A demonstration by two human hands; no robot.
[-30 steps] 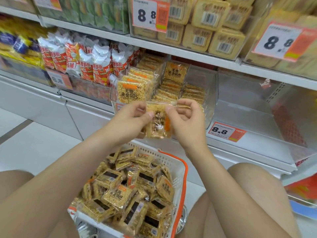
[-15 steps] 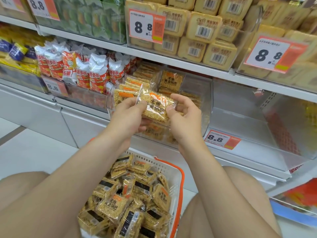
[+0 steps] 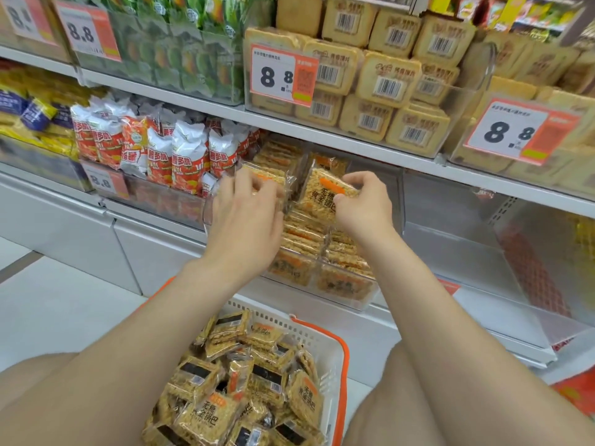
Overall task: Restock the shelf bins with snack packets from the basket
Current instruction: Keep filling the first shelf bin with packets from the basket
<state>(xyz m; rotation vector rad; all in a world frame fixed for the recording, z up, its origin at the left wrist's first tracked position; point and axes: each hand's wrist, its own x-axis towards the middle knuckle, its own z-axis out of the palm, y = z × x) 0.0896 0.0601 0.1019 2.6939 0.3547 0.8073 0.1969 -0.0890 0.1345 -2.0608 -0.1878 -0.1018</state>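
Right hand: thumb and curled fingers pinch one packet by its right edge. The packet stands upright, inside the top of the bin, above the stacks lying there.

Left hand: fingers extended and spread, laid against the upright row at the bin's left side. It holds nothing. This area is motion-blurred.

Packet: flat, square, clear crinkled film over a coarse, golden, grainy slab. An orange bar sits at the top. The black print reads "黄金锅巴".

Bin: clear rigid plastic with a rounded front corner, set on the lower shelf. Its contents show through the front wall.

Basket: white plastic with a slotted wall and an orange handle. It sits below the bin, between the person's knees. It holds loose packets heaped at mixed angles. One face reads "无糖 黄金锅巴"; others show black back panels.

Adjacent stock:
- Bags: glossy, pillow-shaped, white and red, standing to the left of the bin.
- Packs: beige, block-shaped, each with a barcode, in a clear bin on the upper shelf.
- Tag: white and orange card on that bin's front, reading "8.8". The small print is not legible.
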